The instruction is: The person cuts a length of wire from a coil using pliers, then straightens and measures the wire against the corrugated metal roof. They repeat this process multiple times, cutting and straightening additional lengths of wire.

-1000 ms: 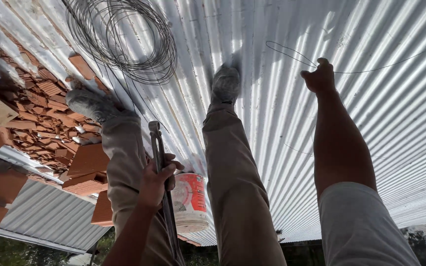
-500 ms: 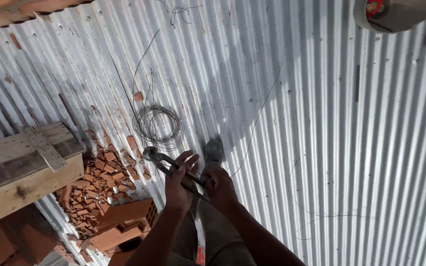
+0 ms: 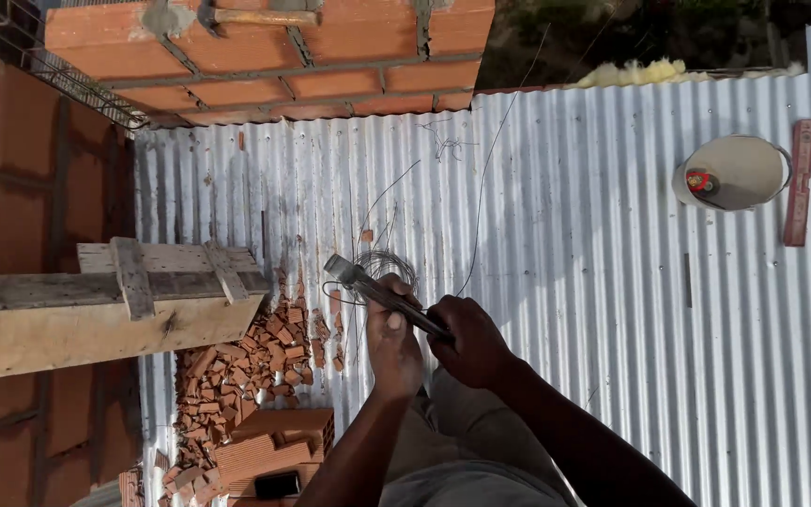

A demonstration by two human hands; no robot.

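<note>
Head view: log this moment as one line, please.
left hand: grips pincers | right hand: on handles | wire coil: on corrugated sheet below | brick rubble: left

We see dull grey metal pincers [image 3: 368, 286] gripped in both hands, thin bare wire [image 3: 385, 265] coiled on ribbed, shiny sheet-metal roofing [image 3: 593, 282]. Rough matt red brick [image 3: 265, 56], crumbly brick rubble [image 3: 237, 376], coarse weathered wooden planks [image 3: 96, 319], smooth plastic bucket [image 3: 734, 174].
</note>
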